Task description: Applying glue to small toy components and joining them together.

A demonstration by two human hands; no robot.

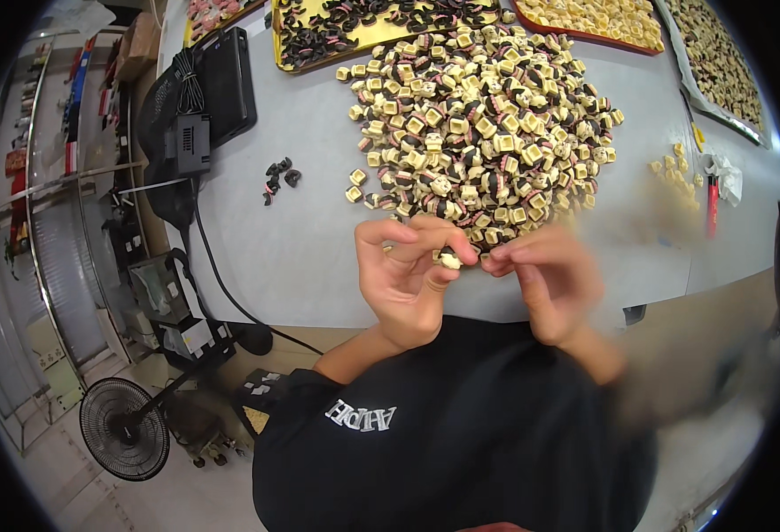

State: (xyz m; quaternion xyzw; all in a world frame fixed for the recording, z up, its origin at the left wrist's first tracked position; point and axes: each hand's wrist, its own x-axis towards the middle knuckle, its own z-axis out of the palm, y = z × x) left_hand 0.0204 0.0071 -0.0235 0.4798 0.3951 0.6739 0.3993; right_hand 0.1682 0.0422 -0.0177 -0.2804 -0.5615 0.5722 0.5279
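My left hand [396, 288] pinches a small cream-and-black moulded figure [449, 259] between thumb and fingertips, just off the near edge of the pile. Beside it, my right hand [557, 282] is closed, its thumb and fingertips drawn together close to the figure. Slight blur hides what those right fingertips hold, if anything. Directly beyond both hands spreads a big heap of small moulded pieces [496, 133], cream, black and pink, many with square hollow undersides.
Loose black pieces [292, 178] lie left of the heap. Behind stand a yellow tray [282, 55] of black pieces and a red-rimmed tray [576, 35] of cream ones. At right are cream pieces [672, 168] and a red pen-like tool [713, 208]. A black adapter [192, 144] lies left.
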